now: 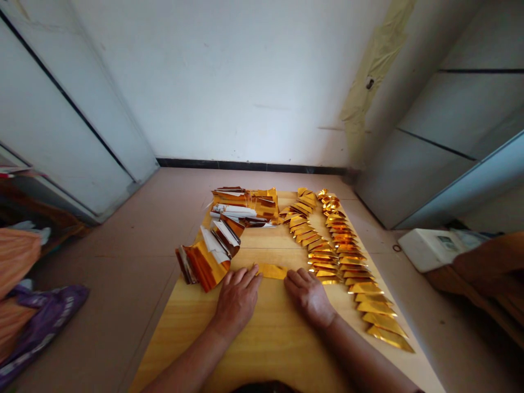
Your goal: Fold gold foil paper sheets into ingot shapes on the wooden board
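A folded strip of gold foil paper (272,271) lies across the wooden table between my hands. The fingers of my left hand (238,297) are closed at its left end. At the right end, my right hand (310,296) is closed with its fingers curled onto the paper. My fingertips and thumbs partly hide both ends of the strip. Just beyond my left hand is a loose stack of gold foil sheets (210,255), with white undersides showing. Beside my right hand runs an overlapping row of folded gold foil pieces (321,256).
A second, longer row of folded gold pieces (354,267) follows the right edge of the wooden table (245,349). More foil sheets (262,204) lie at the far edge. A purple bag (49,322) is on the left; a white box (429,248) stands to the right.
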Action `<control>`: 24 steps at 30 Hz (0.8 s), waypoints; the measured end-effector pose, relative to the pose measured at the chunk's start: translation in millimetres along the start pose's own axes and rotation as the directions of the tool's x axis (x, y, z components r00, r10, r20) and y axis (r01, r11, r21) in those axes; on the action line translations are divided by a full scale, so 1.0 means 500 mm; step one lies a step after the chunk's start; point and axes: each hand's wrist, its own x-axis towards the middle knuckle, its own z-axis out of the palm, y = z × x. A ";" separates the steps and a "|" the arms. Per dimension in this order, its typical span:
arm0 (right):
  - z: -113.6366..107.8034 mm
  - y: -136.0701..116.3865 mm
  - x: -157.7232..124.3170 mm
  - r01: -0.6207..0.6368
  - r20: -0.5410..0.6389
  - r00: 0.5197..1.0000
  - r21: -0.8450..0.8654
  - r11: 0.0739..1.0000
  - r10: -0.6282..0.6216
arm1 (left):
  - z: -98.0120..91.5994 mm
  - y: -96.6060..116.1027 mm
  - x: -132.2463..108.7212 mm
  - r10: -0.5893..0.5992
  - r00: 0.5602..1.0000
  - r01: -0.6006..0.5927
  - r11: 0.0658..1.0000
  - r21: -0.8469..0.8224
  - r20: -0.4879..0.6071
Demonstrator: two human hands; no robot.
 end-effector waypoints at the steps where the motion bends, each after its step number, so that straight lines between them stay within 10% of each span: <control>1: 0.001 -0.002 -0.002 -0.012 0.001 1.000 -0.003 1.000 0.012 | 0.000 0.001 -0.001 -0.001 1.000 0.001 1.000 0.001 0.002; 24: 0.018 0.010 0.099 -0.352 0.063 0.935 0.281 0.893 0.349 | 0.025 0.009 0.055 -0.131 0.991 0.129 0.991 -0.043 -0.037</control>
